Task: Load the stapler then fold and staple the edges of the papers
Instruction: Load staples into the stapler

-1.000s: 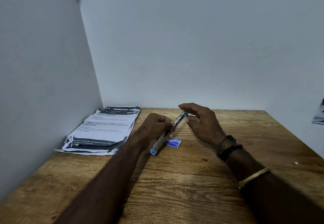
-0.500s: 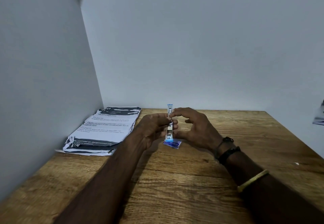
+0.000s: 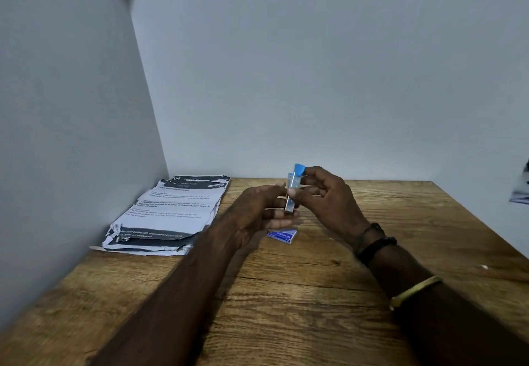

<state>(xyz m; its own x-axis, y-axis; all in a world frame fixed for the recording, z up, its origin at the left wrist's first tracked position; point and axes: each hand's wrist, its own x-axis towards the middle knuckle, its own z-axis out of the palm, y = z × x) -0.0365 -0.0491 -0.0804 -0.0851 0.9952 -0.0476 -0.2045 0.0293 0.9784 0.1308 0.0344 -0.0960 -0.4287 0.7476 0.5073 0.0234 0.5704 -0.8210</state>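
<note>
Above the table (image 3: 315, 302), right hand (image 3: 329, 202) pinches the upright stapler (image 3: 293, 184); left hand (image 3: 257, 211) seemingly pinches its base

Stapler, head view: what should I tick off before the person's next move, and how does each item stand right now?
1. Stapler held upright, off the table: ok.
2. Right hand pinches its upper part: ok.
3. Left hand at its lower end, firm grip: cannot tell.
4. Stapler opened for loading: cannot tell.
5. Staple box on the table just below the hands: ok.
6. Papers stacked to the left, apart from the hands: ok.
</note>
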